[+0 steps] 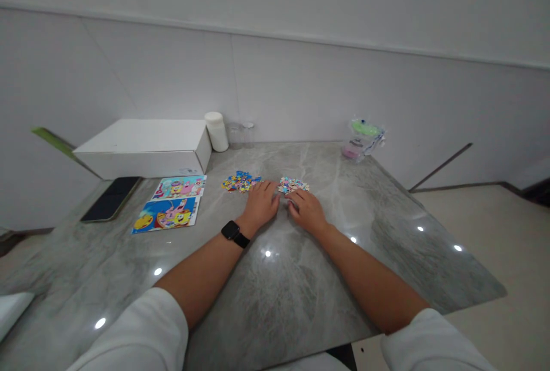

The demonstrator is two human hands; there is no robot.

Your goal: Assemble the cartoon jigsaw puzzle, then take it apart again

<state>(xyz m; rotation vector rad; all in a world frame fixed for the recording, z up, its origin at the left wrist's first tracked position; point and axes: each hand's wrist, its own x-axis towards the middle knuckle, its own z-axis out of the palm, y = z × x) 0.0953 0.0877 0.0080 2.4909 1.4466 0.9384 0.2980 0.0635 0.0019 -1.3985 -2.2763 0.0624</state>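
Two small heaps of jigsaw puzzle pieces lie on the grey marbled table. The left heap (242, 181) is mostly blue and yellow; paler pink, white and light blue pieces make up the right heap (294, 185). My left hand (261, 204), with a black watch (232, 230) on its wrist, rests palm down at the right edge of the blue-yellow heap, fingers stretched forward. At the near edge of the pale heap is my right hand (306, 209), its fingers slightly bent and apart from the thumb. No piece shows clearly in either hand; what lies beneath the fingers is hidden.
Two cartoon picture sheets (167, 213) lie left of the heaps, beside a dark phone (112, 198). Behind them stand a white box (141, 153), a white bottle (216, 132) and clear containers (241, 135). A plastic bag (363, 139) sits at the table's back right.
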